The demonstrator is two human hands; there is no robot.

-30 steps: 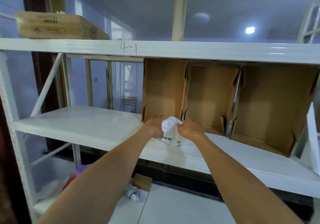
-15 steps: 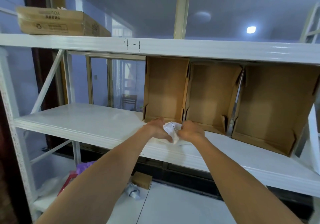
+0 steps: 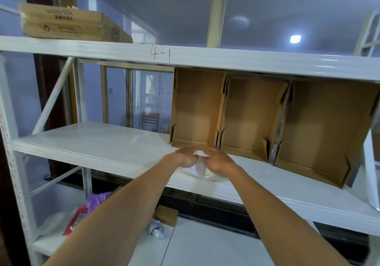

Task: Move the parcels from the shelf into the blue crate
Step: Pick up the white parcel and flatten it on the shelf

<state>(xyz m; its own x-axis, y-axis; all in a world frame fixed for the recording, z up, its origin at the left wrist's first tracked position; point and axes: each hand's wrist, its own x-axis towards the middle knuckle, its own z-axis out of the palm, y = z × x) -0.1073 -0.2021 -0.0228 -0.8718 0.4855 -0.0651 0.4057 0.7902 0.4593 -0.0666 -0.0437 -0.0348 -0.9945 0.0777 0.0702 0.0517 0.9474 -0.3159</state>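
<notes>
Left hand: the left hand point(image 3: 186, 158) is out over the front of the shelf, fingers curled down onto the white parcel's left side, gripping it.
Right hand: the right hand point(image 3: 219, 160) is just beside the left, fingers bent and pinching the same parcel from the right.
Parcel: a white plastic parcel point(image 3: 199, 170) is squeezed between both hands, lying on the white shelf point(image 3: 98, 144) near its front edge, just in front of the leftmost cardboard bin point(image 3: 197, 109); any label on it is too hidden to read.
Bins: three open cardboard bins stand side by side on the shelf, the middle bin point(image 3: 253, 115) and the right bin point(image 3: 327, 125) beside the first.
Writing: "4-1" point(image 3: 160, 54) is handwritten on the upper shelf beam.
Top box: a flat cardboard box point(image 3: 67, 27) on the top shelf shows "THANK YOU" upside down and a recycling mark.
Crate: the blue crate is out of view.
</notes>
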